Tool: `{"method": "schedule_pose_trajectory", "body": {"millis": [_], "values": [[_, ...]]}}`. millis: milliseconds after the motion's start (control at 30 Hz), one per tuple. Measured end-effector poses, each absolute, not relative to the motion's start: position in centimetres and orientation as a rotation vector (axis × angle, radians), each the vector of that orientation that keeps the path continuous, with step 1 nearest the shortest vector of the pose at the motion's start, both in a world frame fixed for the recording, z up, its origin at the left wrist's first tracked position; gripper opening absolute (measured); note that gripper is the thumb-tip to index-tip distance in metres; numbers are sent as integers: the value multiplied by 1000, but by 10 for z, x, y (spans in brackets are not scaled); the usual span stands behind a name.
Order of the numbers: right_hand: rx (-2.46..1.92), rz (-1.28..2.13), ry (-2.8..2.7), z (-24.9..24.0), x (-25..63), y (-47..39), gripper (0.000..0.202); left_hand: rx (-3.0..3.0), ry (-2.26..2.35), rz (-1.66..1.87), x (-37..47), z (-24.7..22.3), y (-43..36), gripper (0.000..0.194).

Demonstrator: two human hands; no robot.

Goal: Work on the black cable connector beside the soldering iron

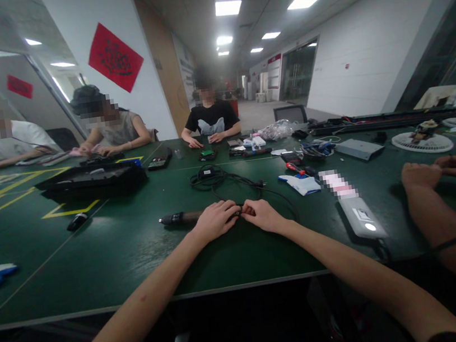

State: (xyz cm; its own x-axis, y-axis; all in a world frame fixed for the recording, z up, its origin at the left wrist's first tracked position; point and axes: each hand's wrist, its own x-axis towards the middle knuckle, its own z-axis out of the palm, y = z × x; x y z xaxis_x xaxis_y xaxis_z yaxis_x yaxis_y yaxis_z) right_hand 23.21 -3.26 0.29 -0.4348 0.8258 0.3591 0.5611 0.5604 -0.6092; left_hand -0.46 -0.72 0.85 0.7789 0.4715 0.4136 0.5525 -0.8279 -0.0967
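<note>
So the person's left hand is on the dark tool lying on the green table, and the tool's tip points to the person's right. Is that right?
Not quite: the tip points to the person's left, as the head view shows. The left hand is indeed on the dark tool on the green table.

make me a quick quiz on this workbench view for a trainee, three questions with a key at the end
1. Which of the camera wearer's hands covers the rear part of the electric screwdriver in this view?
2. True or false: the black adapter with a white label lies farther from the camera wearer than the electric screwdriver.
3. Seen from the camera wearer's seat, the tip of the electric screwdriver points mainly: A) left, B) right, C) straight ahead.

Key:
1. The left hand.
2. True.
3. A.
</note>
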Motion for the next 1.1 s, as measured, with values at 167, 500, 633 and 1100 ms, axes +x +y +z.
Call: {"method": "schedule_pose_trajectory", "body": {"millis": [167, 500, 633, 1100], "values": [[-1084, 531, -2156, 2, 232, -33, 5, -2727, -863, -548, -3, 9, -7, 17], [-1101, 534, -2163, 5, 232, -34, 5, -2756, -783, -517, -5, 9, -7, 21], [-1108, 547, -2164, 8, 232, -36, 6, -2752, -836, -548, -4, 10, -8, 20], [-1099, 542, -2151, 4, 232, -34, 4, -2760, -798, -555, -4, 7, -7, 21]]}}
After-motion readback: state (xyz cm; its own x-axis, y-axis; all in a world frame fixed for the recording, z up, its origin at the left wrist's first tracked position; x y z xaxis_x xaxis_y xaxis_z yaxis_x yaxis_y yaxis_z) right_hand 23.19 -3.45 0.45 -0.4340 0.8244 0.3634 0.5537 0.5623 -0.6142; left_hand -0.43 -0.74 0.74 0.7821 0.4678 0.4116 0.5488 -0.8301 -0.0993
